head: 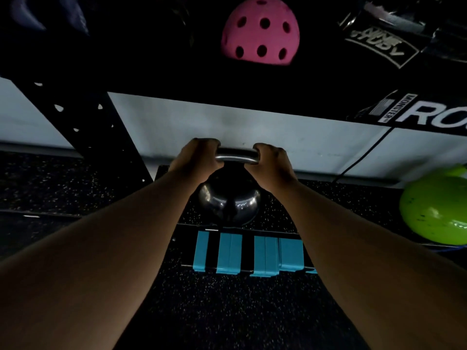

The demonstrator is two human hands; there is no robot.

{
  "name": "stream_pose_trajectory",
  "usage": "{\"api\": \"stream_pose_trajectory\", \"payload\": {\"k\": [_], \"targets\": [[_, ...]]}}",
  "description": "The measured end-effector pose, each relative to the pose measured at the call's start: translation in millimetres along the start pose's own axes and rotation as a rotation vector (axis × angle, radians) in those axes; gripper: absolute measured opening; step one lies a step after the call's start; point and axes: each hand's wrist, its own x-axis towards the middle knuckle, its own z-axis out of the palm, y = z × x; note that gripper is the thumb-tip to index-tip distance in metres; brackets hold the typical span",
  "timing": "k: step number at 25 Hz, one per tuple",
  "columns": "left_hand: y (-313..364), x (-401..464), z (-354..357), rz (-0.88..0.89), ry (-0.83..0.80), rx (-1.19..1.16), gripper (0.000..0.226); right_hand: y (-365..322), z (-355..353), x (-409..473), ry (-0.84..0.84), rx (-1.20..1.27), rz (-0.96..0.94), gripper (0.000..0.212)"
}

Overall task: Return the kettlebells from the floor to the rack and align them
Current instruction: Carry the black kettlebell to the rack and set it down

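A shiny black kettlebell [228, 203] with a steel handle sits at the centre of the view, above the speckled rubber floor. My left hand [195, 160] grips the left end of the handle and my right hand [271, 162] grips the right end; both are closed around it. Whether the kettlebell's base rests on the floor or hangs just above it I cannot tell. A green kettlebell [434, 210] shows at the right edge. The black rack's shelf [252, 82] runs across the upper part of the view, with its perforated upright [83, 122] at left.
A pink perforated ball [260, 31] sits up on the rack. Strips of blue tape [247, 253] cross a black rail on the floor just in front of the kettlebell. A white wall and a black cable [364, 157] lie behind.
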Motion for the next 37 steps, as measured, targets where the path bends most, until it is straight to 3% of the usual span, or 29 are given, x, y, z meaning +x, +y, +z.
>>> {"api": "stream_pose_trajectory", "payload": {"k": [3,8,15,23,24,26,28,30,33,37], "targets": [[4.8,5.7,5.2,-0.034,0.046,-0.049,0.013,2.3,0.7,3.1,0.049,0.014,0.037,0.018],[11.1,13.1,5.1,-0.05,0.02,-0.128,0.007,9.5,1.0,7.3,0.03,0.02,0.062,0.029],[11.8,12.9,10.8,-0.057,0.075,-0.11,0.013,14.1,1.9,8.6,0.029,0.046,0.029,0.011],[13.7,9.2,13.0,-0.086,0.123,-0.122,0.008,10.4,-2.5,8.4,0.001,0.064,0.04,0.011],[14.5,8.6,10.9,-0.087,0.111,-0.132,0.009,9.2,-4.6,8.2,-0.016,0.048,0.044,0.013],[14.4,6.5,6.4,-0.1,0.054,-0.207,0.033,6.0,-11.7,7.1,-0.077,-0.007,0.032,0.036],[7.2,-5.4,1.4,-0.134,-0.011,-0.241,0.066,-1.5,-18.8,1.8,-0.114,-0.098,-0.051,0.056],[-8.0,-30.5,-3.8,-0.204,-0.027,-0.211,0.084,-17.2,-21.1,-8.0,-0.069,-0.185,-0.209,0.06],[-40.8,-86.9,-13.7,-0.305,-0.075,-0.11,0.085,-55.4,-5.9,-31.3,-0.042,-0.339,-0.514,0.053],[-84.6,-172.0,-23.5,-0.356,-0.132,-0.03,0.067,-110.0,41.6,-71.4,-0.244,-0.323,-0.689,0.044]]}}
